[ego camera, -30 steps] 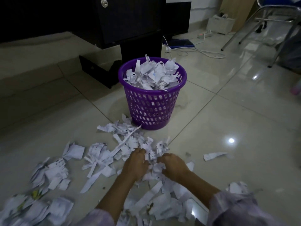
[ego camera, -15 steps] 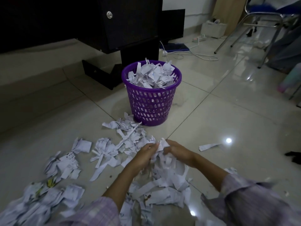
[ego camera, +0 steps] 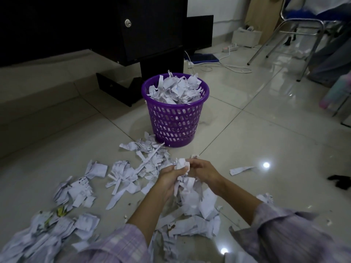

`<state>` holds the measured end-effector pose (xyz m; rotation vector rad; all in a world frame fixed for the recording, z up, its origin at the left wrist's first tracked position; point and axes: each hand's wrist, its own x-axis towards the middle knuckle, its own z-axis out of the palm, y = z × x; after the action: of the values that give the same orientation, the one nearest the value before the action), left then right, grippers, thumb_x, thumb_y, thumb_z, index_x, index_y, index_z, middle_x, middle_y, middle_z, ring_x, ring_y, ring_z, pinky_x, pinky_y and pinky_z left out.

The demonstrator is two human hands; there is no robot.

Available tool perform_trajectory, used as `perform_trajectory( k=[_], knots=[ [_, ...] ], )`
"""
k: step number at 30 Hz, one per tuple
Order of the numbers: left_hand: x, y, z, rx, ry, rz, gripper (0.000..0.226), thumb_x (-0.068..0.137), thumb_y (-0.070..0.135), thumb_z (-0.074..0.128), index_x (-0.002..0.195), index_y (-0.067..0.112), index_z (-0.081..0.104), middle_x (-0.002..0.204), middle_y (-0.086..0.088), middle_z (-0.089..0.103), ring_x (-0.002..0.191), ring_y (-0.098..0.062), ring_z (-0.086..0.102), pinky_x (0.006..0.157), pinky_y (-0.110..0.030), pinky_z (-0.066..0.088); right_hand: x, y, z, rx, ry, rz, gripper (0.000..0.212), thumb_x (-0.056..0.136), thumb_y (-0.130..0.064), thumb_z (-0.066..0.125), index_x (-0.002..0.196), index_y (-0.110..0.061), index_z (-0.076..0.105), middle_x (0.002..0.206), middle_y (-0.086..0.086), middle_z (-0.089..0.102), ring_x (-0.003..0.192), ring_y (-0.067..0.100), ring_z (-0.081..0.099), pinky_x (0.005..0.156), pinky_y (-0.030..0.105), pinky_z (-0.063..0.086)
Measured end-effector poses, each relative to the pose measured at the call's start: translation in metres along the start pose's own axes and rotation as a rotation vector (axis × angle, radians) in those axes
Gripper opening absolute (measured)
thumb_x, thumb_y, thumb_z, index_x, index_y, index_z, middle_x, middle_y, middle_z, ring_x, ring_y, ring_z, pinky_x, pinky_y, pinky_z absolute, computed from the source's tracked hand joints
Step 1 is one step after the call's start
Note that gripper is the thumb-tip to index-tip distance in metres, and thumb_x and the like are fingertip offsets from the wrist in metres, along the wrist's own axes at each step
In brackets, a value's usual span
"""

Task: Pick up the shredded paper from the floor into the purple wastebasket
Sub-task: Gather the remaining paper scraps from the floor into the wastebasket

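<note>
Broadly, I note a glossy tiled floor [ego camera: 247, 130] with bare tile to the right of the purple wastebasket [ego camera: 174, 120] and between it and a metal-legged chair [ego camera: 296, 35]. A dark cabinet [ego camera: 133, 29] overhangs just behind the basket, closing off the far left. The basket stands upright, heaped with shreds above its rim. Shredded paper [ego camera: 62, 194] lies scattered on the tile from the basket's foot toward me (densest at lower left). Both forearms reach forward, sleeves pushed back. The left hand [ego camera: 169, 179] and right hand [ego camera: 203, 172] face each other, fingers curled, together gripping a bunch of strips [ego camera: 187, 188] lifted above the floor pile, short of the basket.
</note>
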<state>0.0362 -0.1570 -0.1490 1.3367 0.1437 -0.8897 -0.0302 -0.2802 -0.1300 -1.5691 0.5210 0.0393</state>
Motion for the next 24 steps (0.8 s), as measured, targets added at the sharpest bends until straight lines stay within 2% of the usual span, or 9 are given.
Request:
perform_trajectory(
  k=[3,6,9,13,16,18,20,22,24],
  knots=[
    [0.001,0.001,0.0,-0.047,0.031,0.019,0.024,0.083,0.0,0.068,0.105,-0.007,0.065,0.093,-0.023,0.068,0.075,-0.028,0.06,0.066,-0.032,0.056,0.002,-0.003,-0.004,0.079,-0.03,0.043,0.036,0.084,0.012,0.055,0.111,-0.007,0.069,0.113,0.01,0.07,0.104,0.023,0.066,0.091,0.027,0.054],
    [0.003,0.005,-0.007,-0.07,0.131,0.04,0.018,0.085,-0.004,0.063,0.103,-0.004,0.064,0.081,-0.012,0.064,0.061,-0.018,0.061,0.05,-0.021,0.053,0.002,-0.009,-0.007,0.095,0.043,0.093,0.023,0.089,-0.004,0.058,0.103,-0.017,0.07,0.116,0.003,0.065,0.1,0.016,0.061,0.083,0.023,0.051],
    [0.006,0.008,-0.016,-0.128,0.206,0.045,0.025,0.084,0.0,0.066,0.108,-0.007,0.063,0.085,-0.013,0.064,0.065,-0.021,0.06,0.06,-0.027,0.054,0.001,-0.006,-0.01,0.221,0.117,0.263,0.024,0.096,-0.022,0.053,0.115,-0.013,0.062,0.127,0.008,0.057,0.109,0.023,0.057,0.081,0.035,0.051],
    [0.004,0.012,-0.021,-0.132,0.21,0.096,0.021,0.085,0.0,0.066,0.106,-0.002,0.065,0.092,-0.014,0.067,0.073,-0.021,0.06,0.066,-0.028,0.054,-0.008,0.01,-0.007,0.471,-0.074,0.63,0.07,0.094,-0.057,0.042,0.141,-0.006,0.035,0.145,0.021,0.034,0.12,0.05,0.048,0.085,0.059,0.048],
    [0.002,0.01,-0.02,-0.067,0.161,0.105,0.024,0.084,-0.002,0.065,0.109,-0.003,0.065,0.1,-0.016,0.067,0.085,-0.026,0.061,0.081,-0.039,0.053,-0.01,0.022,0.005,0.74,-0.168,0.68,0.082,0.09,-0.065,0.043,0.149,-0.013,0.019,0.155,0.019,0.02,0.121,0.056,0.045,0.08,0.064,0.051],
    [0.001,0.006,-0.018,0.023,0.137,0.091,0.017,0.083,-0.001,0.067,0.1,0.002,0.07,0.102,-0.018,0.067,0.091,-0.028,0.061,0.088,-0.044,0.051,-0.008,0.02,0.011,0.772,-0.162,0.61,0.077,0.09,-0.067,0.036,0.143,-0.01,0.034,0.143,0.022,0.041,0.122,0.051,0.047,0.077,0.065,0.051],
    [0.001,0.001,-0.016,0.1,0.134,0.071,0.013,0.081,-0.001,0.07,0.086,0.01,0.074,0.102,-0.018,0.068,0.093,-0.03,0.062,0.088,-0.041,0.051,-0.006,0.011,0.012,0.757,-0.146,0.554,0.079,0.089,-0.071,0.026,0.127,-0.007,0.052,0.114,0.022,0.065,0.104,0.043,0.063,0.075,0.058,0.052],
    [0.001,-0.002,-0.014,0.123,0.172,0.084,0.017,0.079,-0.002,0.071,0.094,0.006,0.071,0.105,-0.016,0.069,0.096,-0.031,0.064,0.092,-0.044,0.052,-0.008,0.001,0.01,0.722,-0.156,0.528,0.08,0.086,-0.075,0.024,0.111,-0.008,0.06,0.095,0.019,0.073,0.089,0.04,0.068,0.071,0.056,0.054],
    [-0.002,-0.002,-0.013,0.143,0.2,0.107,0.022,0.079,-0.004,0.071,0.1,0.001,0.068,0.097,-0.014,0.067,0.087,-0.026,0.063,0.087,-0.039,0.055,-0.008,-0.004,0.009,0.686,-0.153,0.531,0.076,0.083,-0.077,0.03,0.1,-0.01,0.061,0.091,0.016,0.073,0.092,0.04,0.066,0.071,0.06,0.052]
  ],
)
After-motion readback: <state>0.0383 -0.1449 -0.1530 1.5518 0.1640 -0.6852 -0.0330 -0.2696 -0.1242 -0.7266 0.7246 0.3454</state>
